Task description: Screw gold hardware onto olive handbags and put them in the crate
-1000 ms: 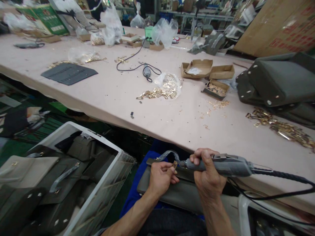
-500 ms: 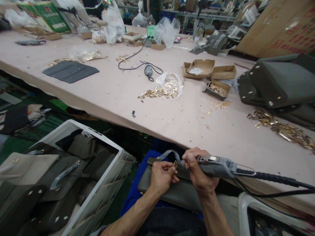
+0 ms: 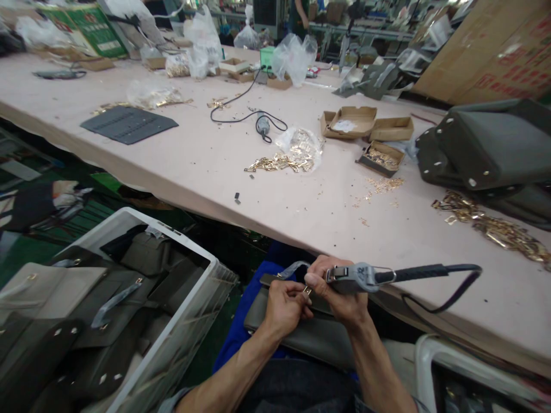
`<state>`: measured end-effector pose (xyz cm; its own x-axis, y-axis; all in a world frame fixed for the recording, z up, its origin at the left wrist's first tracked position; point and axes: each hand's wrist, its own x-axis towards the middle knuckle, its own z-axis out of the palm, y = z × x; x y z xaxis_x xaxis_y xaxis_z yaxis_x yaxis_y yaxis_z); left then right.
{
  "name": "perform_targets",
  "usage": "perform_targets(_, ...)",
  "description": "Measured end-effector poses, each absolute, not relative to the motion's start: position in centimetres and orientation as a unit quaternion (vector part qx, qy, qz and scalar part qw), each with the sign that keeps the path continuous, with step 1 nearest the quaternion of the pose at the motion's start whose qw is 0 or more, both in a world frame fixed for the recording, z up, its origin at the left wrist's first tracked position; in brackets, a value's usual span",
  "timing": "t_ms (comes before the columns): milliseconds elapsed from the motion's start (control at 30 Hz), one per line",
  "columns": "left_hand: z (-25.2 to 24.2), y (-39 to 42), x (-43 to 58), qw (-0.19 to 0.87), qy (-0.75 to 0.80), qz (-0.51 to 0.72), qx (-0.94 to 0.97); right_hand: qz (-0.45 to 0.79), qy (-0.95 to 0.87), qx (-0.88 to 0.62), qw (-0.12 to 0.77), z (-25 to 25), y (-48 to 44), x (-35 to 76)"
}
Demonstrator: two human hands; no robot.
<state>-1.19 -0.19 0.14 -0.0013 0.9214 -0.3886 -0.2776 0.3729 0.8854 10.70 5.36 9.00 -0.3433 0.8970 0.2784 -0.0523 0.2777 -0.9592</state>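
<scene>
Over a dark olive handbag [image 3: 297, 332] on my lap, both my hands work close together. My left hand [image 3: 284, 307] is closed, its thumb and fingers pinching a small gold metal buckle [image 3: 307, 291]. My right hand [image 3: 342, 298] wraps around a grey electric screwdriver [image 3: 355, 277] with a black cable trailing right. The screwdriver's tip is hidden behind my right fingers, near the buckle. A plastic-wrapped handle [image 3: 295, 268] arches up from the bag just behind my hands.
A white crate [image 3: 172, 321] of olive bags stands at left, another bin [image 3: 424, 355] at lower right. On the table [image 3: 193, 166] lie gold buckles [image 3: 279, 162], a small box of screws [image 3: 381, 158] and a second screwdriver [image 3: 262, 123]. Stacked bags [image 3: 486, 146] sit at right.
My right hand has shifted slightly left and tilted the screwdriver, closing in on the buckle. Its cable now loops above the table edge. My left hand stays nearly in place.
</scene>
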Motion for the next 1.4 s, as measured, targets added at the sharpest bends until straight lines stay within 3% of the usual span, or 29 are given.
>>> perform_targets(267,1.4,-0.5,-1.8,0.608,0.529,0.457,0.376,0.539,-0.676,-0.264,0.428,8.8,5.2,11.6)
perform_targets(467,1.3,-0.4,-1.4,0.625,0.53,0.452,0.353,0.553,-0.658,-0.24,0.451,9.5,4.8,13.0)
perform_targets(633,0.3,-0.3,-0.8,0.616,0.544,0.468,0.324,0.575,-0.567,-0.149,0.571,12.2,4.5,16.3)
perform_targets(800,0.9,-0.5,-0.3,0.517,0.593,0.439,0.433,0.541,-0.461,-0.197,0.675,14.0,4.7,19.7)
perform_targets(1000,1.9,-0.1,1.2,0.29,0.652,0.327,0.62,0.512,-0.394,-0.244,0.723,13.6,4.3,21.8)
perform_targets(1400,0.2,1.1,3.3,0.196,0.693,0.198,0.665,0.492,-0.324,-0.241,0.771,14.3,5.7,24.8)
